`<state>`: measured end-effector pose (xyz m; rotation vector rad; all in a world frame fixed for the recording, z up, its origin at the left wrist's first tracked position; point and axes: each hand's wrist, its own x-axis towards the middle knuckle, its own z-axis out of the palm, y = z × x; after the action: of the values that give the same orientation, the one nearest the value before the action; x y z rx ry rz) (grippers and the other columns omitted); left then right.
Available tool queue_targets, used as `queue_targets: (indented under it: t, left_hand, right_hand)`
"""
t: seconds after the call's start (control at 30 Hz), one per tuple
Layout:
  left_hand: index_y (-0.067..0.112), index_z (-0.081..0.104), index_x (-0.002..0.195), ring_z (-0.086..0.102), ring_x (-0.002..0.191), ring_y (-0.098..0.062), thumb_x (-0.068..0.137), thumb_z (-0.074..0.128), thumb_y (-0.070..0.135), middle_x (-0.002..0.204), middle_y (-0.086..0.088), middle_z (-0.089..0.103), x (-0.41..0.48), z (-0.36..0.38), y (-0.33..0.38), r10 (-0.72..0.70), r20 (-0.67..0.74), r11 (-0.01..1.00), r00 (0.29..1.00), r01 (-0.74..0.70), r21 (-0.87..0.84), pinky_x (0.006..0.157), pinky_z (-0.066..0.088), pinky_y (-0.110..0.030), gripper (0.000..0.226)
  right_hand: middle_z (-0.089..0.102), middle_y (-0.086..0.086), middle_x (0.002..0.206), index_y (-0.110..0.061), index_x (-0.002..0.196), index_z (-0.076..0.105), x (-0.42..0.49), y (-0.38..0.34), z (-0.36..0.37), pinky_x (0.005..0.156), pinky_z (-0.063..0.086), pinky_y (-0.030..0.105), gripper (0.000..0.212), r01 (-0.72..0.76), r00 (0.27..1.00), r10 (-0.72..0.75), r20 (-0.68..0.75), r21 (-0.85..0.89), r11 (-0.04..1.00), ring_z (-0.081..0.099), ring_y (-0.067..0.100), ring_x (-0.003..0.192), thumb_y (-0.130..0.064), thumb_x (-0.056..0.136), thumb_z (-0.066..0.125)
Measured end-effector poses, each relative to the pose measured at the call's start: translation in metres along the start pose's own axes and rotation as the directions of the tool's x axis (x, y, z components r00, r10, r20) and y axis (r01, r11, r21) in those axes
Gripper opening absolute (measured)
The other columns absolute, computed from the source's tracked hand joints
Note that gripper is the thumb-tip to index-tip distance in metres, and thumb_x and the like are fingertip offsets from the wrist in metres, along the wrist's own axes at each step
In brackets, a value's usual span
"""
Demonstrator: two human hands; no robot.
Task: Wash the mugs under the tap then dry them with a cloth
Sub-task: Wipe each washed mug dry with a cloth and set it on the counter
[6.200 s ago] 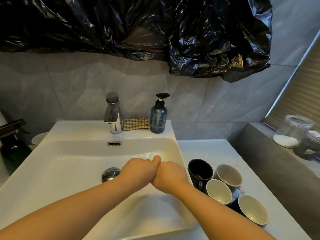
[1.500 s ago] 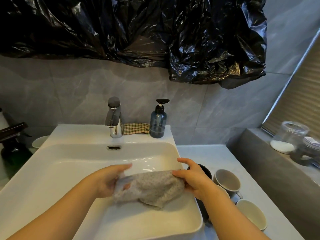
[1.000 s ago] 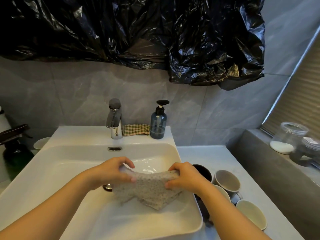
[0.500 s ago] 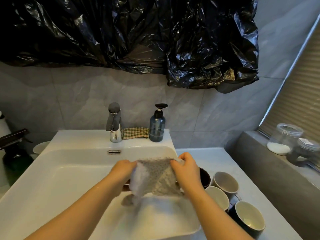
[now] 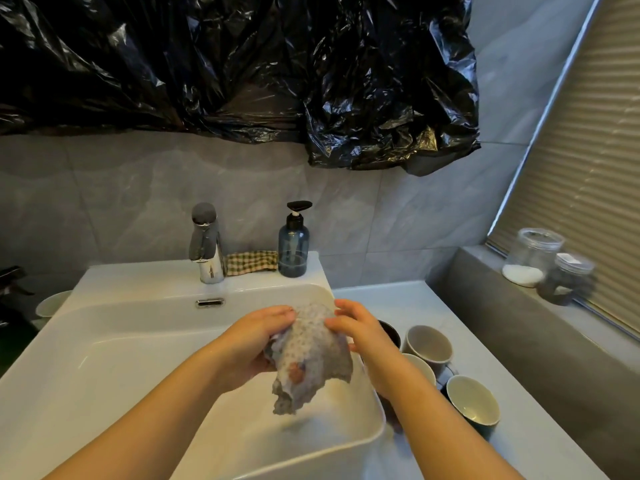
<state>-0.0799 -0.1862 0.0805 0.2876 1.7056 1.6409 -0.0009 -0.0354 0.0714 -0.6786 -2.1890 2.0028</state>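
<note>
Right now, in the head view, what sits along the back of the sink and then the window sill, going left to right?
tap → checked cloth → blue soap bottle → clear jar holding something white → smaller jar, blurred.

Crumpled grey speckled cloth (image 5: pixel 311 355) hangs over the sink (image 5: pixel 138 278); mugs (image 5: pixel 429 346) stand upright, clustered just beside it.

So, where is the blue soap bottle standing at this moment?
In the head view, the soap bottle stands at the right end of the back ledge of the sink; the checked cloth lies between it and the tap.
</note>
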Motion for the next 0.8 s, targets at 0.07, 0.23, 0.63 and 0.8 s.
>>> queue_targets:
  t: [0.07,0.23,0.63,0.8]
  left_hand:
    - [0.017,0.059,0.102,0.061,0.082,-0.019,0.099,0.043,0.029,0.094,-0.007,0.065,-0.004,0.013,0.004,0.029,0.075,0.991,0.997,-0.038,0.127,0.055,0.048,-0.025,0.020]
    - [0.017,0.057,0.085,0.058,0.074,-0.015,0.090,0.060,0.028,0.084,-0.005,0.061,0.012,0.052,-0.003,0.276,0.074,0.878,0.958,-0.283,0.386,0.058,0.047,-0.025,0.012]
    - [0.022,0.060,0.100,0.058,0.078,-0.014,0.097,0.041,0.021,0.089,0.004,0.063,0.062,0.182,-0.056,0.344,0.008,0.588,0.939,-0.222,0.778,0.061,0.041,-0.023,0.019]
    - [0.010,0.045,0.127,0.052,0.112,-0.030,0.094,0.041,0.012,0.128,-0.013,0.047,0.079,0.205,-0.099,0.251,-0.146,0.373,0.957,0.044,0.927,0.087,0.043,-0.033,0.034]
  right_hand:
    - [0.061,0.019,0.117,-0.003,0.119,0.057,-0.010,0.002,-0.010,0.091,0.049,0.039,0.044,-0.074,0.991,0.060,0.117,0.123,0.990,0.060,0.025,0.103,-0.021,0.080,0.065]
    - [0.064,0.026,0.112,0.005,0.116,0.058,-0.036,0.021,-0.049,0.084,0.054,0.041,0.043,-0.062,0.993,0.015,0.120,0.401,0.914,0.063,0.034,0.101,-0.008,0.076,0.067]
    - [0.068,0.022,0.098,0.000,0.102,0.063,-0.040,0.067,-0.165,0.077,0.056,0.041,0.023,-0.195,0.877,0.303,-0.372,0.300,0.934,0.066,0.033,0.089,-0.010,0.090,0.046]
    - [0.062,0.013,0.108,-0.008,0.114,0.055,-0.029,0.099,-0.183,0.089,0.051,0.044,0.032,-0.211,0.834,0.235,-0.499,0.106,0.972,0.061,0.029,0.098,-0.026,0.095,0.036]
